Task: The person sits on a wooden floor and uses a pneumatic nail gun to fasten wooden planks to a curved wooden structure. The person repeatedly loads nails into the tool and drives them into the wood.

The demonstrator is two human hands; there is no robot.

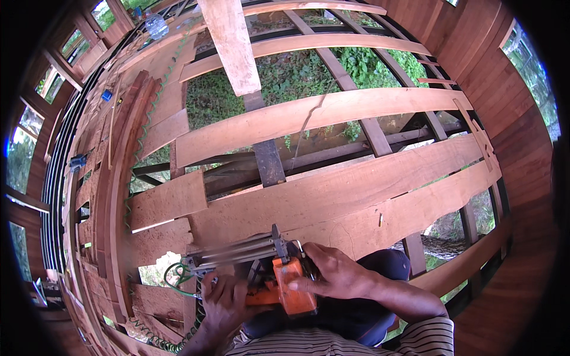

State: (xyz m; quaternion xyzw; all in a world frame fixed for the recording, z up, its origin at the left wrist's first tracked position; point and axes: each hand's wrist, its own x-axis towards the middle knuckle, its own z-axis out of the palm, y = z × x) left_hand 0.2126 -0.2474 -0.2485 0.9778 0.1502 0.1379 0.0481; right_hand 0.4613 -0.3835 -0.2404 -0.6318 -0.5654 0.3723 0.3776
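An orange pneumatic nail gun (294,285) with a long metal magazine (238,251) lies across my lap, above the wooden planks. My left hand (225,296) is on its left part, fingers curled near the magazine's end and the orange handle; whether it grips firmly is hard to see. At the right side, my right hand (334,271) holds the gun's orange head, the thumb over the housing and the fingers reaching behind the metal front. A green air hose (178,278) loops beside the magazine's left end. Beyond the gun lies a wide wooden plank (276,200).
Gaps between the loose planks and the dark floor joists (269,162) show ground and plants below. A coiled green hose (144,129) runs beside stacked boards (120,187) at left. A pale post (231,49) stands ahead. A small marker-like object (380,220) lies on a plank.
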